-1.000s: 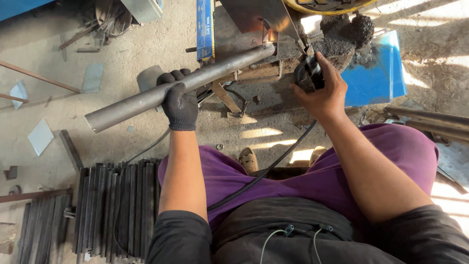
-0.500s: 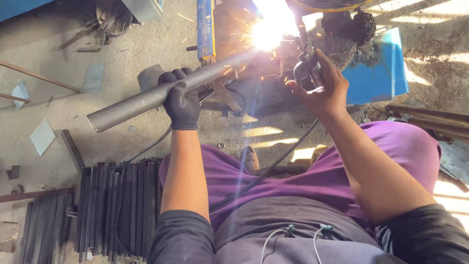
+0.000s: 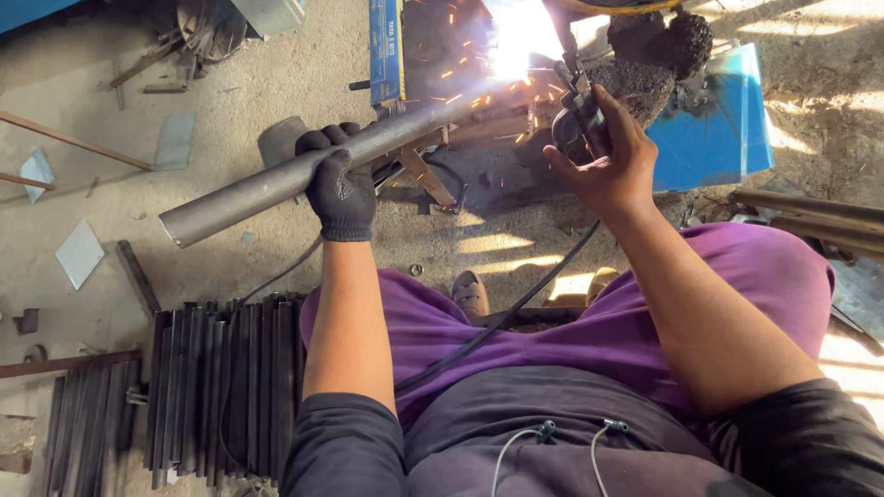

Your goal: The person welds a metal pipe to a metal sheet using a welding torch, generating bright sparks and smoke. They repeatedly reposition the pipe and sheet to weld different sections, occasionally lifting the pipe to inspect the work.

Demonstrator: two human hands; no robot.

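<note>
The gloved left hand (image 3: 339, 189) is wrapped around a grey metal pipe (image 3: 276, 179) slanting toward one o'clock into bright sparks (image 3: 516, 46). The bare right hand (image 3: 612, 161) is closed on a black welding holder (image 3: 575, 120). Below lies a dusty concrete floor (image 3: 249, 74), with dark metal bars (image 3: 221, 377) stacked at eight o'clock and a blue box (image 3: 718, 129) at two.

Pipe (image 3: 276, 179) end lost in glare

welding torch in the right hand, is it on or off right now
On: a white glare and orange sparks burst where the welding torch meets the steel pipe.
</note>
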